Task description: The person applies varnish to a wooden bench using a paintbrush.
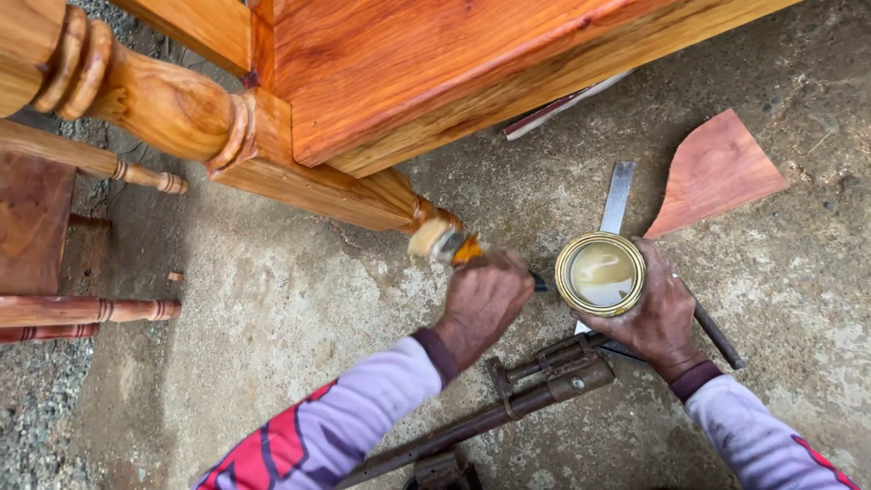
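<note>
My left hand (pixel 483 304) grips a paintbrush (pixel 443 242) whose pale bristles touch the lower end of a turned wooden furniture leg (pixel 363 195). The leg belongs to a glossy reddish-orange wooden piece (pixel 435 63) that fills the top of the view. My right hand (pixel 660 319) holds an open round tin (pixel 600 273) of yellowish liquid just to the right of the brush, above the concrete floor.
A rusty metal bar clamp (pixel 508 408) lies on the concrete (pixel 272 299) under my arms. A flat steel strip (pixel 617 195) and a reddish wood offcut (pixel 717 172) lie to the right. Dark turned wooden legs (pixel 91 310) of other furniture stand at the left.
</note>
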